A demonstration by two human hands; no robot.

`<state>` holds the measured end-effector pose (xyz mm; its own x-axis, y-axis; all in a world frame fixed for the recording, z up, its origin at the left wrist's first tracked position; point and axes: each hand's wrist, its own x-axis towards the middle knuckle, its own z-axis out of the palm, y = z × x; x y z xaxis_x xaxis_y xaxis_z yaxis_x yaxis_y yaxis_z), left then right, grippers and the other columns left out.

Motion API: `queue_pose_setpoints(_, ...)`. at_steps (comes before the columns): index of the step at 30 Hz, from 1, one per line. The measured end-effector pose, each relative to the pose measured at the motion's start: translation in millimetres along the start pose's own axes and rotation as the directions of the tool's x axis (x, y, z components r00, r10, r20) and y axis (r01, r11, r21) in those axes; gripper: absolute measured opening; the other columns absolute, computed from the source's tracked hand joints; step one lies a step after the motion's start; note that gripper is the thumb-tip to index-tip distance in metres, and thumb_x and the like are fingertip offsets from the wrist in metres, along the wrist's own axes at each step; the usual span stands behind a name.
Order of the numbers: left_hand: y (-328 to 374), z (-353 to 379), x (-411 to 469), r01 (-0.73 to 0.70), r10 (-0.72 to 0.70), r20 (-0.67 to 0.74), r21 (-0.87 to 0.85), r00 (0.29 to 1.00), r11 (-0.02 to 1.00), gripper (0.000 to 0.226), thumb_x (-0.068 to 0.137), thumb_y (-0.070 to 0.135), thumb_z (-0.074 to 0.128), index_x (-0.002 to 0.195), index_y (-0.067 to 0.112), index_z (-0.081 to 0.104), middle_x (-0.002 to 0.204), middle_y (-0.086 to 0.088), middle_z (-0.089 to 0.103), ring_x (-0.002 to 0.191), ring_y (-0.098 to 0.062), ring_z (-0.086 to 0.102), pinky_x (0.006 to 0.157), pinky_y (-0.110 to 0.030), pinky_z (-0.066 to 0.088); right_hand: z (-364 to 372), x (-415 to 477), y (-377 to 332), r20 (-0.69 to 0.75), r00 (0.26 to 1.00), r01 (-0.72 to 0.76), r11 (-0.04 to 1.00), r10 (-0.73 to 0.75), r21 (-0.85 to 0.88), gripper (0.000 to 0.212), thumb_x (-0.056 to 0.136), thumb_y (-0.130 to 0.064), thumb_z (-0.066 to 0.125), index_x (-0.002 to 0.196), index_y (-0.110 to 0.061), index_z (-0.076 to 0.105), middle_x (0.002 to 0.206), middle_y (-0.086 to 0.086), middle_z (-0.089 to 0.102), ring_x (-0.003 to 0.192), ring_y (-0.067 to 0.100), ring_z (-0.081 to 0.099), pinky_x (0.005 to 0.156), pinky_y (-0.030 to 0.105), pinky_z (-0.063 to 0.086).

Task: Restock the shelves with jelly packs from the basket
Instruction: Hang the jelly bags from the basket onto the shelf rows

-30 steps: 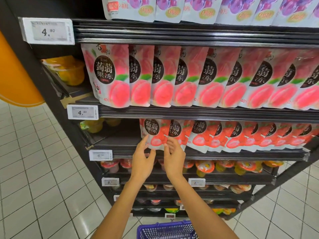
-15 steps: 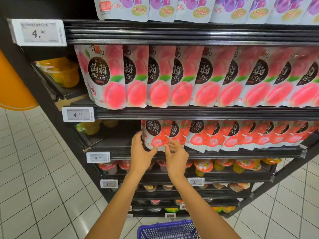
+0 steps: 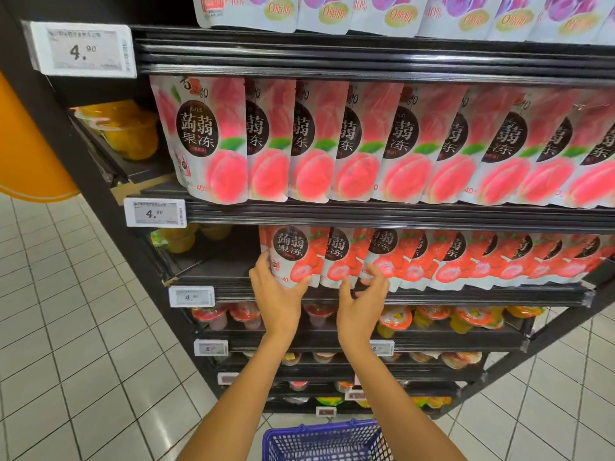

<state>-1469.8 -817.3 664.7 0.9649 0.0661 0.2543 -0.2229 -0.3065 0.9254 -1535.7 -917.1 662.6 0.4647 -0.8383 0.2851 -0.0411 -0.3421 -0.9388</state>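
A row of red strawberry jelly packs (image 3: 432,257) stands on the third shelf (image 3: 432,296). My left hand (image 3: 276,294) grips the lower left corner of the front strawberry pack (image 3: 293,257), thumb on its bottom edge. My right hand (image 3: 362,301) hovers just below the neighbouring packs with fingers spread and curled, holding nothing. The blue wire basket (image 3: 319,440) sits on the floor below my arms; its contents are out of sight.
Pink peach jelly packs (image 3: 366,141) fill the shelf above, purple grape packs (image 3: 432,11) the top one. Jelly cups (image 3: 432,319) line the lower shelves. Price tags (image 3: 154,212) hang at the left ends. The third shelf is bare left of the strawberry packs. White tiled floor lies left.
My right hand has come off the front pack and shifted right, fingers opening. My left hand stays on the pack's left corner.
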Motion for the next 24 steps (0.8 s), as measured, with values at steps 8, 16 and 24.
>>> queue_pose_setpoints(8, 1.8, -0.8, 0.3, -0.019, 0.019, 0.002, 0.019, 1.0, 1.0, 0.091, 0.065, 0.026, 0.09, 0.14, 0.019, 0.038, 0.129, -0.002, 0.043, 0.122, -0.02, 0.046, 0.1, -0.037, 0.048, 4.4, 25.6, 5.7, 0.199, 0.979, -0.035, 0.995, 0.054, -0.094, 0.032, 0.089, -0.012, 0.07, 0.119, -0.013, 0.061, 0.104, 0.001, 0.068, 0.095, 0.012, 0.058, 0.08, 0.024, 0.043)
queue_pose_setpoints(16, 5.9, 2.1, -18.2, -0.092, 0.093, -0.024, 0.026, 0.995, 0.995, 0.07, 0.078, 0.017, 0.079, 0.136, 0.013, 0.04, 0.129, -0.002, 0.04, 0.12, -0.013, 0.033, 0.099, -0.024, 0.035, 1.5, 35.4, 14.1, 0.221, 0.975, -0.014, 0.999, 0.023, -0.041, 0.021, 0.089, 0.001, 0.064, 0.106, -0.009, 0.072, 0.092, 0.001, 0.074, 0.091, 0.016, 0.068, 0.087, 0.031, 0.055)
queue_pose_setpoints(24, 13.6, 20.9, -41.5, -0.281, 0.226, 0.315, 0.141, 0.922, 0.949, 0.033, 0.09, 0.014, 0.06, 0.122, 0.018, 0.052, 0.119, 0.005, 0.049, 0.12, -0.014, 0.042, 0.103, -0.022, 0.034, -2.9, 44.9, 11.5, 0.256, 0.965, -0.017, 0.993, 0.046, -0.113, 0.024, 0.092, -0.003, 0.063, 0.114, -0.006, 0.07, 0.102, 0.008, 0.074, 0.096, 0.02, 0.069, 0.089, 0.038, 0.055)
